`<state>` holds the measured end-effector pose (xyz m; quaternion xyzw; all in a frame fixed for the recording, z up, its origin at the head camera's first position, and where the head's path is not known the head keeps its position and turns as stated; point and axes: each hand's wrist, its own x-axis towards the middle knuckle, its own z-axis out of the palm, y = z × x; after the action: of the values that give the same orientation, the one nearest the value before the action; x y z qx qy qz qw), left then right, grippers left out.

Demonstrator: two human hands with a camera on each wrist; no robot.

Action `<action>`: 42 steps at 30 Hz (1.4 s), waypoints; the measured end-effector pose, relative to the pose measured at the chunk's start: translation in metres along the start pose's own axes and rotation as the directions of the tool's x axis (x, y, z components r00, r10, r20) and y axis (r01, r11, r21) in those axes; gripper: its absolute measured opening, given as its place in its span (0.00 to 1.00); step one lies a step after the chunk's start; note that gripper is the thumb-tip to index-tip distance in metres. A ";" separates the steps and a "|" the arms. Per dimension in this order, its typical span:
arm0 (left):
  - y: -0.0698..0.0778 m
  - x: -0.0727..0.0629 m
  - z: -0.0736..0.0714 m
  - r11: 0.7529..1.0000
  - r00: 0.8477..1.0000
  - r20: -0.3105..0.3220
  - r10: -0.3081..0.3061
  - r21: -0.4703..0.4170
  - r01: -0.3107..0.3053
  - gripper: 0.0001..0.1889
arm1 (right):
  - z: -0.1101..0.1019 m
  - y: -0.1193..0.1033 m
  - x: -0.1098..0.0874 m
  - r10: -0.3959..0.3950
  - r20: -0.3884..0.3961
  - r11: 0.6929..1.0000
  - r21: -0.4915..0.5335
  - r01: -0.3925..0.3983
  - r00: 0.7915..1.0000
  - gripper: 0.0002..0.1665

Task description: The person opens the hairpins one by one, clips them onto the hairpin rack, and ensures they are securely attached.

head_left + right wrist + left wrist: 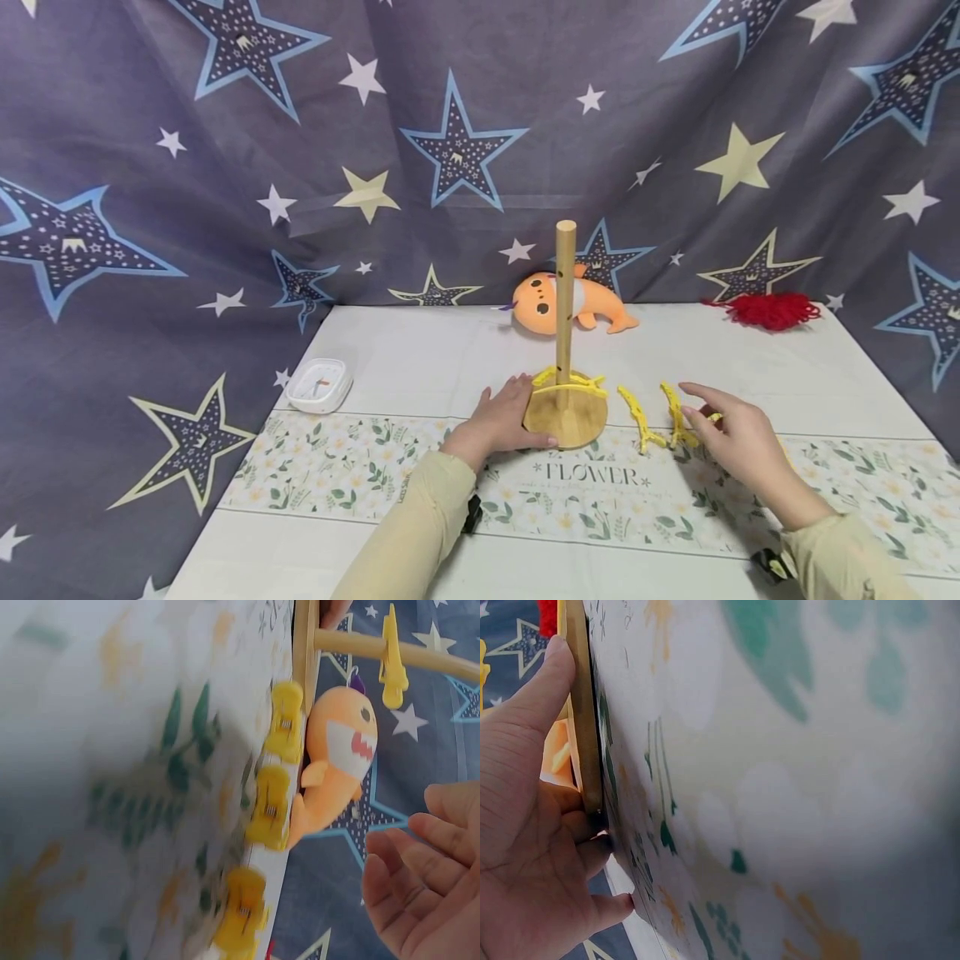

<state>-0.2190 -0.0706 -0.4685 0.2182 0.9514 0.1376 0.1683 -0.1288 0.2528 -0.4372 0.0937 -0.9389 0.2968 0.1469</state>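
A wooden stand (566,308) has an upright pole on a round base (581,429). My left hand (498,421) holds that base at its left side, the thumb along the near rim; the left wrist view shows the fingers around its edge (585,712). Low on the pole sits a yellow clip (393,667). To the right of the stand, a yellow clip (636,412) and another yellow clip (675,408) lie on the table, and a third is partly hidden behind my right hand (742,437). That hand hovers with loosely bent fingers, holding nothing.
Behind the stand lies an orange plush toy (536,304). A white clock (320,385) is at the table's left, and a red yarn bundle (776,311) at the back right. A flowered runner (337,467) crosses the table, and a starry curtain (465,242) hangs behind.
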 end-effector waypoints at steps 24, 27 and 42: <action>-0.002 0.002 -0.001 1.000 1.000 0.007 0.012 0.000 -0.012 0.59 | -0.046 0.080 -0.051 0.316 0.151 0.930 -0.246 -0.274 0.936 0.50; -0.002 0.002 0.000 1.000 1.000 0.006 0.014 -0.002 -0.013 0.59 | -0.047 0.086 -0.053 0.385 0.234 0.907 -0.276 -0.319 0.893 0.59; -0.002 0.001 0.000 0.999 1.000 -0.011 0.017 -0.035 -0.018 0.59 | -0.046 0.094 -0.062 0.524 0.475 0.850 -0.341 -0.400 0.708 0.49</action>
<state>-0.2202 -0.0721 -0.4694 0.2228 0.9478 0.1569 0.1658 -0.0852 0.3607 -0.4718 -0.0806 -0.9594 0.1819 -0.2001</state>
